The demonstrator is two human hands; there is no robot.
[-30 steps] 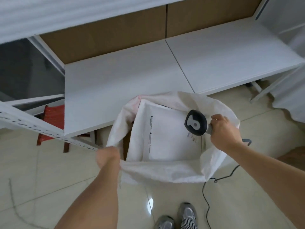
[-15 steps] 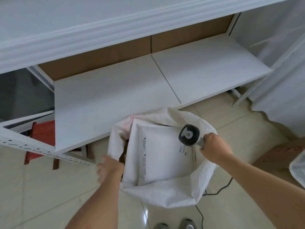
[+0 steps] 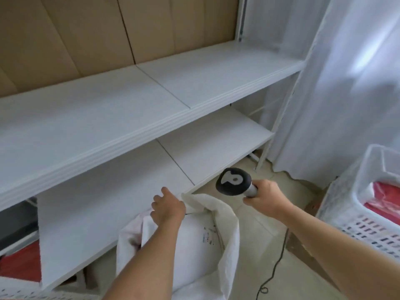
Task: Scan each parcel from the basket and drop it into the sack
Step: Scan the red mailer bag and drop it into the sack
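Basket to the right, sack straight below

The left hand [image 3: 167,207] hangs over the sack [image 3: 227,232] rim, fingers loosely spread, gripping nothing I can make out, with a white parcel [image 3: 194,245] lying flat inside. The right hand [image 3: 265,197] is wrapped round the scanner [image 3: 233,181] handle, head pointing up and away. The basket [image 3: 355,204] sits low on the right, nearer the right hand, but that one's busy, so I'd expect the left to reach across.

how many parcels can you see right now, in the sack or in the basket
2 that show. A white parcel stands in the open sack, below the left hand. A red parcel lies in the white basket at right. More may be hidden.
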